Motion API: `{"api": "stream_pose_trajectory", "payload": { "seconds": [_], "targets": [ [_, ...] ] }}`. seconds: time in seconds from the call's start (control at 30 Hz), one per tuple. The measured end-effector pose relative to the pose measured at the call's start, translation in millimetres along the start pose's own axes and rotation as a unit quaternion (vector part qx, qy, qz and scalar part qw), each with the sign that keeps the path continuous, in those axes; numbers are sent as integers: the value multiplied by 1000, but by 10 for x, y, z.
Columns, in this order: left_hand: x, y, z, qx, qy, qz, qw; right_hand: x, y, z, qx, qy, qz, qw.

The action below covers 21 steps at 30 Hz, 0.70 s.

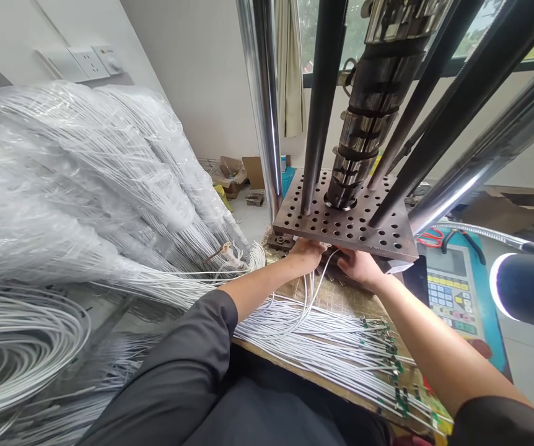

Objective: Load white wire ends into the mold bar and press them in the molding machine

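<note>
Both my hands reach under the perforated steel plate (pixel 350 226) of an upright press. My left hand (pixel 305 254) rests at the plate's front edge, fingers curled and partly hidden beneath it. My right hand (pixel 358 266) is just to its right, fingers closed around thin white wires (pixel 316 279) that rise from the bench toward the mould area. What my left hand holds is hidden. More white wires with green ends (pixel 383 356) lie fanned across the wooden bench top (pixel 341 300) between my forearms.
Large bagged bundles of white wire (pixel 76 192) fill the left side. Steel columns (pixel 262 105) and a dark ram (pixel 364 124) rise above the plate. A control panel with keypad (pixel 453 294) and a round lamp (pixel 522 297) sit at right. Cardboard boxes (pixel 234 173) lie on the floor behind.
</note>
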State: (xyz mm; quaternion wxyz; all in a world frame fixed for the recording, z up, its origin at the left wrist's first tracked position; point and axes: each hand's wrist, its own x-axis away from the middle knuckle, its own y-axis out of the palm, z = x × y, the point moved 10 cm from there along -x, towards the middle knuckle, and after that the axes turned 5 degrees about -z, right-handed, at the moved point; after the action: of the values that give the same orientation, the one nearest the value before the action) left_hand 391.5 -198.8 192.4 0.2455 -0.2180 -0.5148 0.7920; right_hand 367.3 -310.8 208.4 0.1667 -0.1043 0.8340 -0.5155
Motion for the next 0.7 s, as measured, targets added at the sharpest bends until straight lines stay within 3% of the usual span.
{"api": "stream_pose_trajectory", "payload": {
  "seconds": [0.17, 0.47, 0.6, 0.7],
  "targets": [
    [210, -237, -167, 11, -31, 53, 998, -42, -9, 56, -14, 1, 15, 1000],
    [19, -130, 51, -146, 6, -8, 989, -177, 142, -213, 29, -48, -15, 998],
    [134, -183, -36, -93, 29, -1, 995, -181, 146, -146, 17, -43, -31, 998],
    [230, -303, -211, -16, 9, 49, 999, -188, 112, -83, 10, -33, -37, 999]
  ]
}}
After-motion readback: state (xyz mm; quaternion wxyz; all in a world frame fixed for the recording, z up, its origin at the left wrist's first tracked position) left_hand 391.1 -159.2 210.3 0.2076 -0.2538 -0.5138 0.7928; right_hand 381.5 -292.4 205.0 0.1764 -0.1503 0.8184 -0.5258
